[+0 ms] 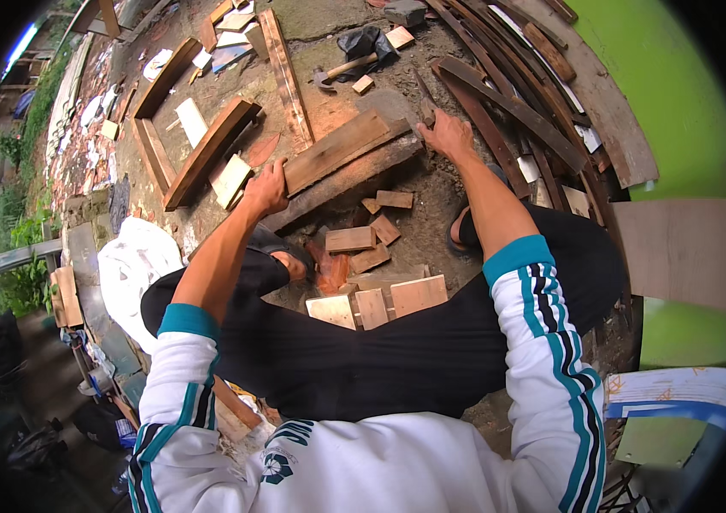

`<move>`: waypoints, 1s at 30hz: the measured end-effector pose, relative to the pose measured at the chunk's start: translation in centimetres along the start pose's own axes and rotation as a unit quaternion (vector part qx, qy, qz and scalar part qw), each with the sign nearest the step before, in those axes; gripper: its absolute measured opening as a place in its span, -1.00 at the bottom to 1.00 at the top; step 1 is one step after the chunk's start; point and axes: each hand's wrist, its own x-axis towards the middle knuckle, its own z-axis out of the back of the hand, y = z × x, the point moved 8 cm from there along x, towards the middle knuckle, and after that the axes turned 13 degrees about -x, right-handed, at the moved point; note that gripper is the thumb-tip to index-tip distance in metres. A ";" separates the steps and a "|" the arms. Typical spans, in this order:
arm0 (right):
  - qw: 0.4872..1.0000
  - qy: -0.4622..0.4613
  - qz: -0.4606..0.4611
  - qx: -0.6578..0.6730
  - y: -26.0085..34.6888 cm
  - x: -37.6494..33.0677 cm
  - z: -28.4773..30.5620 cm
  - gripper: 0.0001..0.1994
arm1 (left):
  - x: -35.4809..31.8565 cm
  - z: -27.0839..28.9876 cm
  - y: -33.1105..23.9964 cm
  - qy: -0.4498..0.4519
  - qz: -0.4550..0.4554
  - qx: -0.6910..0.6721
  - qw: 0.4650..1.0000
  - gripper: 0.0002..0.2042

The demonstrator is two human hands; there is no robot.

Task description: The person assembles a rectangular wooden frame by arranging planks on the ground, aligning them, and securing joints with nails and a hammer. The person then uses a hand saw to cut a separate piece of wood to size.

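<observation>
A brown wooden board (337,152) lies slantwise before me, along a thicker, rough-edged timber (354,178). My left hand (269,186) is closed at the board's left end. Beyond its right end, my right hand (448,135) has its fingers curled together. A dark, narrow, pointed piece (425,101) shows right at those fingertips; its kind, and whether I grip it, is unclear. Several small cut wood blocks (351,238) lie between my feet, some pale ones (419,295) nearest me. Farther off, a claw hammer (346,70) with a wooden handle rests beside black plastic (366,50).
A nailed-together wooden frame (209,154) and a long plank (286,81) lie at the far left. Long dark boards (513,111) are stacked along the right, beside a green wall (679,94). White cloth (136,261) sits by my left knee.
</observation>
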 end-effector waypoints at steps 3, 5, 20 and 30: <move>0.996 -0.044 -0.067 0.048 -0.8 -0.5 5.6 -0.42 | -2.2 0.8 -1.4 -0.018 -0.008 -0.004 1.000 -0.11; 0.994 -0.093 -0.046 0.040 0.6 -0.6 8.5 -0.45 | -5.0 2.0 -1.6 -0.035 -0.012 0.003 0.999 -0.09; 0.979 -0.094 0.061 0.169 8.9 -10.6 21.1 -0.60 | -4.5 0.6 -6.6 -0.035 -0.020 -0.054 0.998 0.03; 0.979 -0.126 0.047 0.154 4.0 -18.1 20.2 -0.62 | 3.2 -7.3 -3.3 0.002 0.026 -0.108 0.994 -0.03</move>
